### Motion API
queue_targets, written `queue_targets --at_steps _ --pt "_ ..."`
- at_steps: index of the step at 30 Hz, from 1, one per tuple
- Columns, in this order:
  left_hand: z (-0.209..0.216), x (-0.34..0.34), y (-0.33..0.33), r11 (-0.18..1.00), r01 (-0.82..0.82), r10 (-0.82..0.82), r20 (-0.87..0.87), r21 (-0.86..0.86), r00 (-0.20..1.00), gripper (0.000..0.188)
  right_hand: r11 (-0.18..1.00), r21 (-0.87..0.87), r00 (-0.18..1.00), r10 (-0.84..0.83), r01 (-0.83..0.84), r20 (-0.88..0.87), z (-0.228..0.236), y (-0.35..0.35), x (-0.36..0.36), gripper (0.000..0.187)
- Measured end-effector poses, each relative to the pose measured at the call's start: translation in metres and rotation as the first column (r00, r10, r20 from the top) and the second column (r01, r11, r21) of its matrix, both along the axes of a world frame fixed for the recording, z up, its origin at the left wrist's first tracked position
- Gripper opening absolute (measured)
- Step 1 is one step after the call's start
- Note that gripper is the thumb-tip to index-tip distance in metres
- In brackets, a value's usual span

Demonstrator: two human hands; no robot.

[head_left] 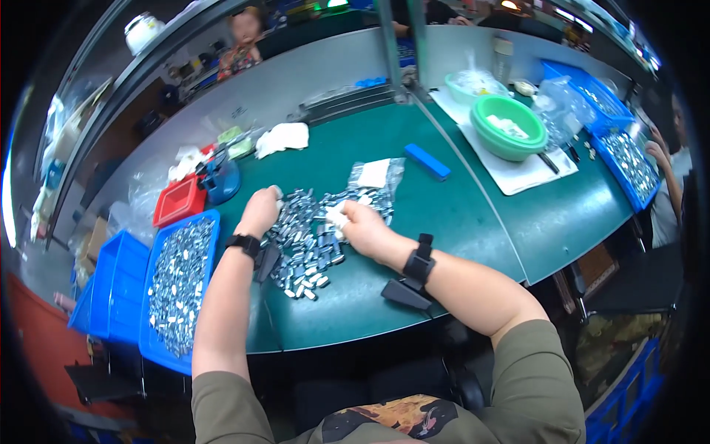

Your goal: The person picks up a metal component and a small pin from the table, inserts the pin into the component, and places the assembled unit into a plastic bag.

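Observation:
A loose pile of small silver metal pieces (302, 240), some with white faces, is spread on the green tabletop. My left hand (260, 212) is at the pile's left edge, its fingers curled and a white cover on a fingertip. Over the pile's right side, my right hand (364, 226) has its white-covered fingertips pressed together. Whatever either hand holds is too small or hidden to make out. Just beyond the right hand lies a clear plastic bag (387, 177) with a white label. Both wrists wear black straps with black units.
To the left stand a blue tray (177, 288) of similar pieces, blue bins (120, 285), a red tray (177, 201) and a blue round holder (222, 182). A blue bar (427, 162), green bowls (510, 148) and another filled blue tray (627, 166) sit to the right. Other people are nearby.

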State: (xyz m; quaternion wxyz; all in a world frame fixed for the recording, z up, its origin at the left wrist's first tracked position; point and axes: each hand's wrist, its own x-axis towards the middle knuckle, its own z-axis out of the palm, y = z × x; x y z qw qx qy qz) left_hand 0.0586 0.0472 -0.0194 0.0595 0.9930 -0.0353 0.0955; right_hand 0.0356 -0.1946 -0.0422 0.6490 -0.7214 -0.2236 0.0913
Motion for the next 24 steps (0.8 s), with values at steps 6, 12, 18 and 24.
queue_targets --at_steps 6,12,18,24 --pt "0.010 -0.026 -0.033 0.599 -0.117 0.262 0.056 -0.792 0.963 0.016 1.000 -0.025 1.000 0.012 -0.012 0.008 -0.001 -0.004 0.007 0.019" --pt "0.017 -0.068 -0.093 0.053 -0.026 -0.073 -0.029 -0.998 0.997 0.015 0.998 0.069 0.995 0.003 -0.011 0.104 0.006 -0.003 0.003 0.017" --pt "0.008 -0.076 -0.102 -0.135 -0.104 -0.206 -0.075 -0.985 0.976 0.016 0.991 0.135 0.999 0.007 -0.013 0.051 0.010 -0.003 -0.002 0.015" --pt "0.011 -0.078 -0.101 -0.205 -0.098 -0.242 -0.047 -0.974 0.969 0.017 0.995 0.093 0.995 0.018 -0.027 0.099 0.011 -0.005 -0.003 0.013"
